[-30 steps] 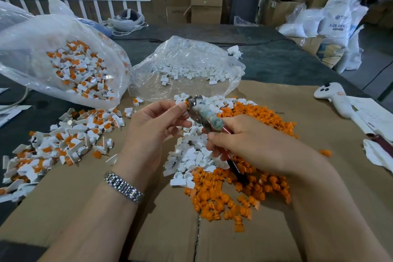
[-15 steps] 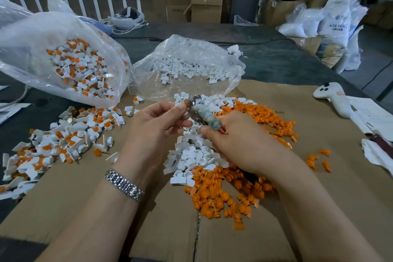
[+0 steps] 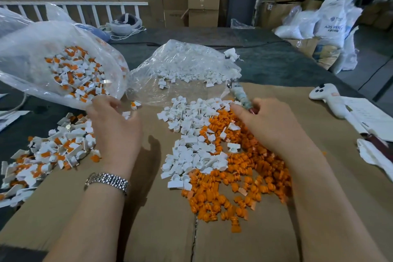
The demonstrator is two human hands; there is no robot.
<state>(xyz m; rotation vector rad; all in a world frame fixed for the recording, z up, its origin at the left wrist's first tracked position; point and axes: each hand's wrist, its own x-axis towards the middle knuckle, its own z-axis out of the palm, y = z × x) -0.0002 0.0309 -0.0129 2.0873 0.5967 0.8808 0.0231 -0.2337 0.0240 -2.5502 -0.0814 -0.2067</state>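
moved: the left hand (image 3: 116,125) has swung left, away from the right hand (image 3: 270,127), and is now by the assembled pile (image 3: 53,151). The tool (image 3: 240,94) has gone right, its tip no longer at the left fingers.
hands: well apart, with the loose heap between them.
left hand: palm down, fingers loosely curled. A white piece (image 3: 127,114) sits right at the fingertips; cannot tell whether it is pinched or lying loose.
right hand: clamped round the tool's lower barrel, metal tip pointing up and away.
parts location: white caps (image 3: 191,134) and orange plugs (image 3: 244,176) lie in one touching heap on the cardboard (image 3: 148,219), under and beside the right hand.
step, my read: a finished piece is going to the left pile; the next cap and plug are not yet picked.
handling, caps: likely light, stiff moulded plastic. They would slide and scatter if raked; pinch a single cap by its flat tab.
handling, plugs: probably soft and rubbery, tiny, prone to rolling. Take one by the ribbed sides.
handling, tool: rigid. The grip low on the barrel leaves the tip free.
nearby: clear bag of assembled parts (image 3: 63,70), clear bag of caps (image 3: 185,70), white controller (image 3: 325,98), wristwatch (image 3: 106,181).
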